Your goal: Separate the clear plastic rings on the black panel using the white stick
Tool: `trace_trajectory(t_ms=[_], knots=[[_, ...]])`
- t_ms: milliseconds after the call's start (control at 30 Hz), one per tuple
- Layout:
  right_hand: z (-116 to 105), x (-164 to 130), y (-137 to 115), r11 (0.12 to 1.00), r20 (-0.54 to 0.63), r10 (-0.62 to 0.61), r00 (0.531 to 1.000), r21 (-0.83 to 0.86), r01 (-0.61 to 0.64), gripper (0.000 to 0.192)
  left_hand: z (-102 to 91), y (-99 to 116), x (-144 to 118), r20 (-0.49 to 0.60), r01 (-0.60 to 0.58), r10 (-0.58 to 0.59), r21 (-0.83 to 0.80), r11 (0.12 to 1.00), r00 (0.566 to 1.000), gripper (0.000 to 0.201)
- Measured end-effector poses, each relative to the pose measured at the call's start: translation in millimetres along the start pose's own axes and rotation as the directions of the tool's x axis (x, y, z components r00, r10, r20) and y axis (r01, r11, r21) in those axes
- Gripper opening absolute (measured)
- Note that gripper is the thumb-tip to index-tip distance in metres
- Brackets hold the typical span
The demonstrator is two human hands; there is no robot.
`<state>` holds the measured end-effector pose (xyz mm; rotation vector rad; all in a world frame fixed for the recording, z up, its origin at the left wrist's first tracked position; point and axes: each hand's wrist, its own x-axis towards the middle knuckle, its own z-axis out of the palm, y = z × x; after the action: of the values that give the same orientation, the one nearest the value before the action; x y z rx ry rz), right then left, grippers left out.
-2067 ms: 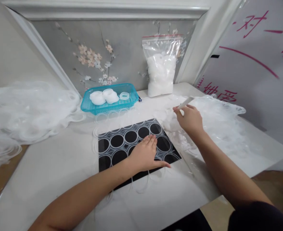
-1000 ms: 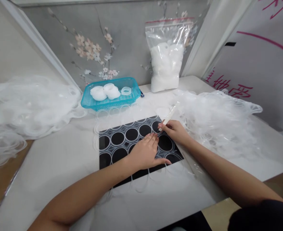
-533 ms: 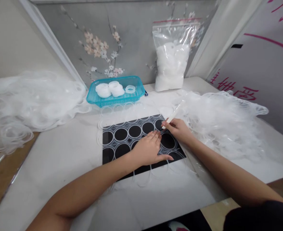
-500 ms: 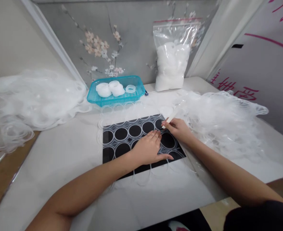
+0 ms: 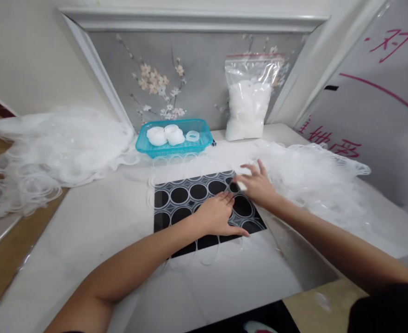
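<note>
A clear sheet with rows of linked translucent rings (image 5: 179, 194) lies over a black rectangular board (image 5: 160, 221). My left hand (image 5: 214, 213) rests flat on the sheet, fingers stretched out and thumb apart. Over the board's right end is my right hand (image 5: 257, 186), somewhat blurred, with some fingers raised and spread. A white stick (image 5: 241, 186) shows only in part under its thumb and forefinger; the rest is hidden by the hand. The sheet's outer rings reach past the board onto the white table.
A blue basket (image 5: 174, 150) holds stacks of white rings. Behind it to the right stands a zip bag (image 5: 247, 108) full of white pieces. Piles of ring sheets lie at left (image 5: 68, 143) and right (image 5: 315, 180). A framed flower panel (image 5: 204, 69) closes off the back.
My right hand has turned and its fingers have lifted and spread; the white stick, in plain sight before, is now mostly covered. My left hand stays on the sheet. The camera view has shifted.
</note>
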<state>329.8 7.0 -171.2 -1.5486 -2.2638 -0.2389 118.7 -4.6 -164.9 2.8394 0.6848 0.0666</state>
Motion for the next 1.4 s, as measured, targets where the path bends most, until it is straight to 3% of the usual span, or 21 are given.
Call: trace_trajectory(t_ms=[33,67,100,133,167,200,267,300,367,467,633,967,1100,1233,1333,1400], knots=[[-2,16,14,0.993,-0.062,0.115,0.991,-0.024,-0.116,0.024,-0.9,0,0,0.017,0.009,-0.009,-0.007,1.000,1.000,0.106],[-4,32,28,0.958,-0.159,0.277,0.948,-0.032,-0.285,0.024,-2.2,-1,-1,0.032,0.017,-0.017,-0.015,1.000,0.999,0.106],[-7,44,39,0.893,-0.254,0.435,0.864,0.002,-0.449,0.025,-3.7,0,-3,0.048,0.020,-0.019,-0.025,0.999,0.999,0.105],[-10,53,45,0.843,-0.310,0.527,0.791,0.073,-0.532,0.027,-5.4,0,-6,0.061,0.016,-0.014,-0.037,0.999,0.998,0.105],[-11,56,45,0.836,-0.315,0.546,0.776,0.143,-0.530,0.028,-7.1,0,-9,0.069,0.012,-0.009,-0.046,0.999,0.998,0.103],[-12,56,39,0.858,-0.290,0.512,0.809,0.207,-0.469,0.028,-8.8,0,-14,0.069,0.013,-0.010,-0.052,0.999,0.998,0.102],[-10,44,14,0.919,-0.178,0.296,0.938,0.319,-0.230,0.028,-11.1,1,-24,0.058,0.047,-0.045,-0.048,0.998,0.997,0.099],[-7,35,-3,0.918,-0.114,0.182,0.977,0.375,-0.127,0.029,-11.4,1,-30,0.052,0.078,-0.076,-0.035,0.996,0.996,0.098],[0,17,-33,0.872,-0.036,0.067,0.997,0.487,-0.041,0.030,-10.1,1,-40,0.051,0.136,-0.136,0.004,0.991,0.989,0.098],[9,1,-57,0.787,0.012,0.109,0.994,0.609,-0.094,0.029,-4.5,1,-49,0.039,0.165,-0.167,0.057,0.985,0.985,0.098],[18,-3,-54,0.656,0.130,0.291,0.948,0.694,-0.297,0.036,4.1,0,-51,-0.017,0.155,-0.154,0.093,0.984,0.988,0.096],[15,-3,-61,0.698,0.160,0.279,0.947,0.643,-0.315,0.037,7.6,0,-52,-0.053,0.125,-0.121,0.089,0.988,0.991,0.090],[15,-4,-59,0.797,0.094,0.212,0.973,0.559,-0.228,0.033,6.4,0,-52,-0.024,0.136,-0.135,0.063,0.989,0.991,0.088],[12,-17,-68,0.958,0.033,-0.009,0.999,0.288,-0.001,0.024,5.1,0,-53,-0.008,0.119,-0.119,0.016,0.993,0.993,0.098],[10,-21,-75,0.979,0.040,-0.167,0.985,0.126,0.160,0.023,6.2,-1,-55,-0.024,0.084,-0.083,0.022,0.996,0.996,0.113],[9,-10,-69,0.977,0.044,-0.196,0.980,0.089,0.192,0.023,6.6,-1,-55,-0.019,0.074,-0.073,0.033,0.997,0.997,0.118]])
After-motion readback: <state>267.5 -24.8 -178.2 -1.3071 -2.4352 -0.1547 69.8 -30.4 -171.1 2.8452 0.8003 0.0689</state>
